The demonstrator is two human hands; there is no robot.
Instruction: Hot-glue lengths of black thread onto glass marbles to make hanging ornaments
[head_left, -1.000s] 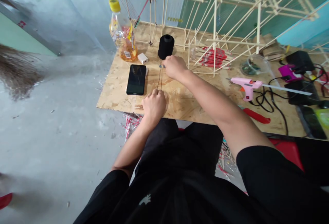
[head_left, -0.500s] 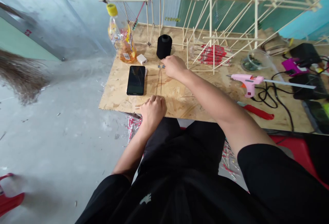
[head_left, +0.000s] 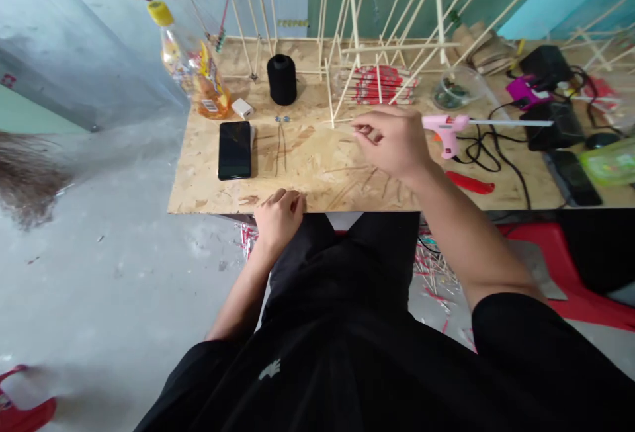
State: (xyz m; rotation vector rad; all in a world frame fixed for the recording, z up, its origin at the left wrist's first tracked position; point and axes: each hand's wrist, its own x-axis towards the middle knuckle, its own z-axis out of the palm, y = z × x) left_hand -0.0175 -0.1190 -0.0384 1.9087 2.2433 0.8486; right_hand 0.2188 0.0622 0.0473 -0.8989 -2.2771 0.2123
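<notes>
The left hand rests at the near edge of the tabletop, its fingers curled loosely inward and its grip closed on nothing that can be seen. The right hand hovers above the board further to the right, palm down, with thumb and forefinger brought close together in a narrow grip; whether anything thin lies pinched between them cannot be told. A pair of dark threads lies stretched on the tabletop between the two hands, running from near the left hand away toward two small metal pieces at the far end; neither hand touches the threads. Just beyond these pieces stands a black spool of thread, upright. To the left of the threads lies a black phone, face up, with a small white charger block near its far corner and a tilted bottle with a yellow cap beyond that. To the right of the right hand lies a pink glue gun with its black cable coiled beside it, and a red-handled tool near the tabletop edge. A frame of thin wooden sticks rises over the far part of the board, with a bundle of red-wrapped sticks lying under it.
</notes>
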